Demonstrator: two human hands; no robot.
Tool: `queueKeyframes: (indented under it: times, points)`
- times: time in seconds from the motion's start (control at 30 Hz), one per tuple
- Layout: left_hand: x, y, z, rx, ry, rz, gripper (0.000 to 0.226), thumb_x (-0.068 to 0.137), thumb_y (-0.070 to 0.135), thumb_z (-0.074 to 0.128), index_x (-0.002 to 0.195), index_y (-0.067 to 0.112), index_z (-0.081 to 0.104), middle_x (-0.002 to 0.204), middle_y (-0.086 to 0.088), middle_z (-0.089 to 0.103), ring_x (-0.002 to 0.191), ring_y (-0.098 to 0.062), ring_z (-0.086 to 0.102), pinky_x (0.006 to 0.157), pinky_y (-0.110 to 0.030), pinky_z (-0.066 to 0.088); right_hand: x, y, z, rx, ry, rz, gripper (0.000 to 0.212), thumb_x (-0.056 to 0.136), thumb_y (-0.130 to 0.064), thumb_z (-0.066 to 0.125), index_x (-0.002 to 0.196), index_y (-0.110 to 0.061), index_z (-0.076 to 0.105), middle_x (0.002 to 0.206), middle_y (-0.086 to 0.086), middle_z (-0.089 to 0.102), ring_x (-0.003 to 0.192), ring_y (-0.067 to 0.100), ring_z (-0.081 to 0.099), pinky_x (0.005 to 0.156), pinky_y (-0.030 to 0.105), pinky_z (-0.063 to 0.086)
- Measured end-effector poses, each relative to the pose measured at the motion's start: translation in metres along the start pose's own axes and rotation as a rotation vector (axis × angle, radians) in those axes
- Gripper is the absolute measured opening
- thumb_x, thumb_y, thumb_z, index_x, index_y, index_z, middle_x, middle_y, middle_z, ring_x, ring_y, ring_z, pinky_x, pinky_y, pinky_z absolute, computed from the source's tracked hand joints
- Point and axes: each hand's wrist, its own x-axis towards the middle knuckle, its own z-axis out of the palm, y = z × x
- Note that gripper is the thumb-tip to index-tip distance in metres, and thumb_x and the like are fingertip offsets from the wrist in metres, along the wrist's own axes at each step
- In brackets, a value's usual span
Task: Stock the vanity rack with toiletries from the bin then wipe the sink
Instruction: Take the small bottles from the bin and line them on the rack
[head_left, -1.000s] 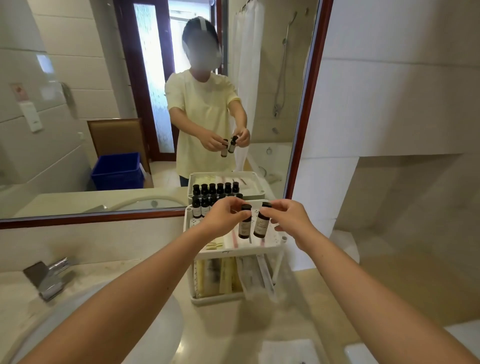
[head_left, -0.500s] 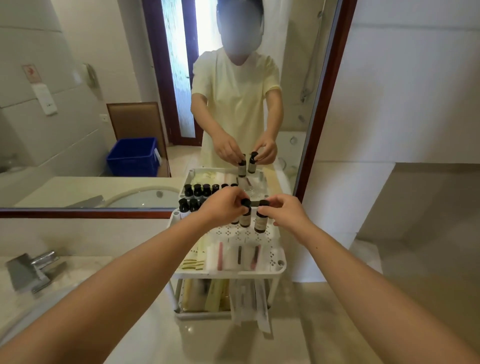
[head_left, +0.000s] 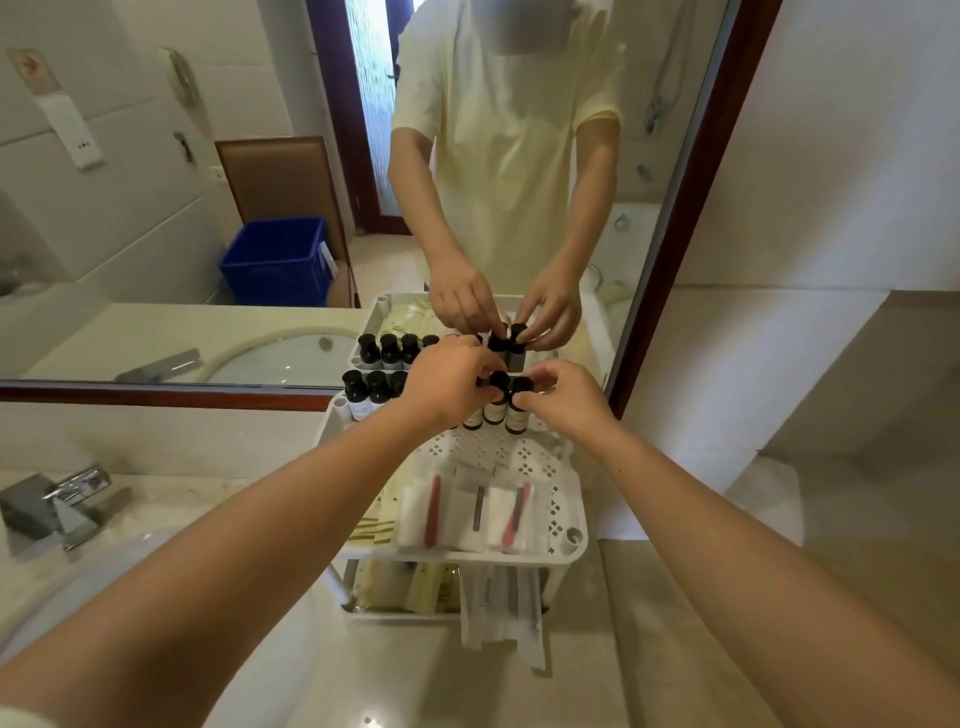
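Your left grip (head_left: 447, 384) and right grip (head_left: 566, 400) each pinch a dark-capped bottle (head_left: 517, 418). Both bottles have dropped from mid-air to the back row of the rack (head_left: 577, 540), so release looks close. Around it are the pale table (head_left: 665, 623), the sink (head_left: 119, 558), not yet wiped, and the mirror (head_left: 156, 208).

- A mirror (head_left: 156, 208) in a dark wooden frame stands just behind the grip and spreads far to its left.
- A chrome faucet (head_left: 57, 501) sits well left of the grip, nearer the viewer.
- A pale stone counter (head_left: 649, 623) lies below the grip.
- White wall tiles (head_left: 857, 156) rise to its right.
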Motion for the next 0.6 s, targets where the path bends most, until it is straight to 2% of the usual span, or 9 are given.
queueKeyframes:
  times: [0.13,0.3,0.43,0.6]
  points:
    - [0.003,-0.007,0.011,0.029,0.013,-0.014,0.035,0.082,0.038,0.068,0.116,0.030,0.068,0.101,0.000,0.062,0.097,-0.022,0.057,0.073,-0.036,0.048,0.008,0.005,0.004,-0.019,0.014,-0.006,0.016,0.079,-0.016,0.075,0.090,-0.024,0.067,0.080,-0.009,0.064,0.082,0.013,0.063,0.077,0.031,0.052]
    - [0.006,-0.011,0.020,0.048,0.029,-0.018,0.036,0.086,0.042,0.064,0.120,0.032,0.066,0.104,0.002,0.064,0.099,-0.021,0.059,0.070,-0.032,0.044,0.011,0.008,0.007,-0.021,0.038,-0.011,0.016,0.081,-0.016,0.074,0.093,-0.024,0.067,0.078,-0.013,0.063,0.079,0.010,0.063,0.072,0.026,0.049]
    - [0.007,-0.011,0.020,0.059,0.049,-0.012,0.035,0.088,0.042,0.061,0.121,0.032,0.065,0.102,0.001,0.063,0.095,-0.021,0.059,0.064,-0.029,0.036,0.014,0.010,0.010,-0.021,0.057,-0.008,0.024,0.080,-0.017,0.074,0.104,-0.019,0.069,0.085,-0.008,0.065,0.083,0.011,0.064,0.073,0.025,0.048]
    - [0.003,-0.010,0.019,0.062,0.073,-0.003,0.032,0.086,0.039,0.064,0.117,0.035,0.066,0.095,0.003,0.064,0.090,-0.020,0.060,0.062,-0.029,0.035,0.013,0.011,0.014,-0.009,0.066,-0.007,0.024,0.078,-0.017,0.075,0.099,-0.023,0.065,0.087,-0.011,0.065,0.086,0.012,0.065,0.078,0.030,0.053]
